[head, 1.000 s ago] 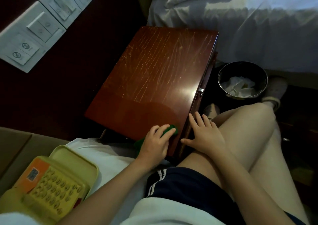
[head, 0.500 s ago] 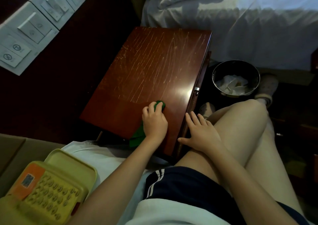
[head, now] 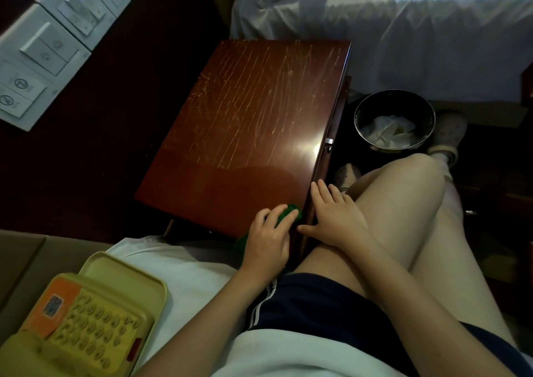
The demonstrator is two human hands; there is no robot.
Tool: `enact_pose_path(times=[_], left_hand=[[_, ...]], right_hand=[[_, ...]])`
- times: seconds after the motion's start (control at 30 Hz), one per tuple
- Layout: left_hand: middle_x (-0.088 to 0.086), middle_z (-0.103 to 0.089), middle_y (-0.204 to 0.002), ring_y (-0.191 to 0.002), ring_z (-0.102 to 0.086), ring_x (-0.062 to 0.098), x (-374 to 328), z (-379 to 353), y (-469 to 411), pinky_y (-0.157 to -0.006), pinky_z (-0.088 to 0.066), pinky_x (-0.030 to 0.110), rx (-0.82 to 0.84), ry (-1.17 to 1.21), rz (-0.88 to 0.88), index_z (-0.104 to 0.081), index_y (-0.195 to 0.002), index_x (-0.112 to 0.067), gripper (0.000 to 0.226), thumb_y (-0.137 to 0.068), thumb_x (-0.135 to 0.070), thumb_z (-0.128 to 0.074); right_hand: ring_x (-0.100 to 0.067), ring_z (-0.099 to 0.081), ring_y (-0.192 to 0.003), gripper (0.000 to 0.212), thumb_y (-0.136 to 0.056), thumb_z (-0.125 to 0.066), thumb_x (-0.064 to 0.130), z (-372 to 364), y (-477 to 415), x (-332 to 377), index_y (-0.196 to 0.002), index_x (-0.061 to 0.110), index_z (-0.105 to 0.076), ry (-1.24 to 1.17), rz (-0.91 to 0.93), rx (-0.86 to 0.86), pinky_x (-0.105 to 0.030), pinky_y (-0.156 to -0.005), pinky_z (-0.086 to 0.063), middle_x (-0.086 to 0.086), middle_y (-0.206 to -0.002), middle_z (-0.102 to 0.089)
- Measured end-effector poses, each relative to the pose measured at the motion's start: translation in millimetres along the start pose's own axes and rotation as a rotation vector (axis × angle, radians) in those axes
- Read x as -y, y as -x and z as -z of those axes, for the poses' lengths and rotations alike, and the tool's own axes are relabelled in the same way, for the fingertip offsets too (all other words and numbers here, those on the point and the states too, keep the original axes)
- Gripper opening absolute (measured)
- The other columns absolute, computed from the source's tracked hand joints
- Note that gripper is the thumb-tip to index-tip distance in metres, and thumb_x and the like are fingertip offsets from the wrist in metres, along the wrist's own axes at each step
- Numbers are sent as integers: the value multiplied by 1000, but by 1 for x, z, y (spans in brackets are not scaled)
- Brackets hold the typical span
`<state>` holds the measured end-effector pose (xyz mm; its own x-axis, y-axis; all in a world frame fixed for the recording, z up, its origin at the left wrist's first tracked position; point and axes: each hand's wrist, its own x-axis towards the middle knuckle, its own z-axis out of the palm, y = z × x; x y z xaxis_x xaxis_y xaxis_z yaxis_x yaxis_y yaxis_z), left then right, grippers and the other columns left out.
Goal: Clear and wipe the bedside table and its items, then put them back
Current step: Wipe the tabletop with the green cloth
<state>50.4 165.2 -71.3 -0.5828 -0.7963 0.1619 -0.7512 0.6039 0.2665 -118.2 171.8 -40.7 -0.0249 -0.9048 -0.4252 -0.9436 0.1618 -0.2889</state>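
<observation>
Bedside table [head: 245,122] is standing between the dark wall and the bed, its red-brown top catching a glare near the three o'clock edge. Pale streaks are running across the far half, while the near strip is looking darker and smoother.

At the table's five o'clock corner the person's left hand [head: 268,238] is pressing down on a green cloth [head: 288,212]. Its fingers are curling over the bunched cloth and gripping it against the wood, and a bit of green is poking out below the table's near edge. Just beside it, at three o'clock from the cloth, the right hand [head: 334,218] is lying flat with its fingers straight and spread, holding nothing. Its fingertips are touching the table's front edge and its palm is resting on the person's bare thigh.

A small metal knob [head: 328,141] is glinting on the table's front. At three o'clock from the table a round bin [head: 357,117] is sitting on the floor with crumpled white paper inside, and a pale shoe [head: 450,128] is showing just past it. White bedding [head: 403,30] is filling the one o'clock side. Wall switches [head: 49,45] are sitting at ten o'clock, and at seven o'clock a yellow telephone [head: 83,319] is lying on white fabric, well apart from the table.
</observation>
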Motion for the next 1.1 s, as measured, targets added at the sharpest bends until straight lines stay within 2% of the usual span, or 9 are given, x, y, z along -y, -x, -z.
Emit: enact_pose_path(times=[0.1,0.3,0.43,0.53,0.63,0.7,0.8,0.93,1.1], left_hand=[[7,-60,-121,-109,-46,21,6,1,2,-87,-48,35,-8,-8,-17,-61,-121,-13,45,-84,-16,-37],[10,-60,-118,-105,-55,29,-2,4,-31,-88,-47,36,-5,2,91,-63,-119,-10,45,-86,-18,-33],[15,-59,-119,-105,-53,34,-9,0,-65,-88,-45,41,-26,32,189,-63,-119,-6,34,-88,-4,-50],[15,-58,-122,-108,-51,33,-16,-3,-80,-90,-44,39,-17,46,225,-62,-120,-6,33,-88,-3,-53],[15,-61,-116,-102,-55,34,-18,-6,-81,-84,-48,40,-37,13,198,-65,-115,-6,32,-84,-2,-59],[14,-61,-116,-101,-55,33,-16,-6,-78,-84,-48,41,-30,27,165,-65,-115,-6,31,-86,-5,-54],[12,-60,-120,-106,-53,30,-12,-2,-66,-88,-47,40,21,44,82,-62,-120,-9,42,-89,-17,-35],[7,-52,-132,-121,-42,26,-7,2,-36,-101,-35,35,104,143,72,-57,-129,-14,39,-92,-9,-45],[5,-53,-130,-119,-44,23,2,11,-11,-98,-35,30,110,121,57,-57,-129,-16,43,-92,-18,-36]], right_hand=[[-24,-1,-145,100,-86,-47,63,0,-1,-1,-149,12,11,-18,-6,6,-39,-115,-13,-8,-158,8],[-24,-5,-145,100,-85,-49,61,2,0,-3,-149,13,11,-48,-2,-4,-39,-115,-16,-7,-158,6],[-25,-7,-145,97,-86,-50,58,1,1,-2,-149,13,8,-49,-3,-24,-39,-115,-17,-8,-158,3],[-25,-8,-145,96,-87,-51,56,2,0,0,-150,13,7,-51,-11,-31,-38,-115,-17,-8,-158,2],[-26,-9,-144,95,-87,-51,56,2,1,2,-150,12,5,-39,-11,-46,-38,-114,-18,-9,-158,0],[-26,-11,-144,91,-88,-49,55,1,2,2,-150,12,2,-18,-9,-68,-38,-114,-18,-9,-158,-3],[-27,-14,-143,86,-90,-48,53,0,4,2,-150,14,0,-3,-12,-97,-37,-114,-19,-10,-158,-5],[-28,-13,-144,84,-92,-48,49,0,3,1,-150,15,2,3,-16,-73,-38,-114,-19,-10,-158,-3],[-27,-11,-144,82,-93,-45,50,2,5,0,-150,16,2,6,-11,-67,-38,-115,-18,-10,-158,-2]])
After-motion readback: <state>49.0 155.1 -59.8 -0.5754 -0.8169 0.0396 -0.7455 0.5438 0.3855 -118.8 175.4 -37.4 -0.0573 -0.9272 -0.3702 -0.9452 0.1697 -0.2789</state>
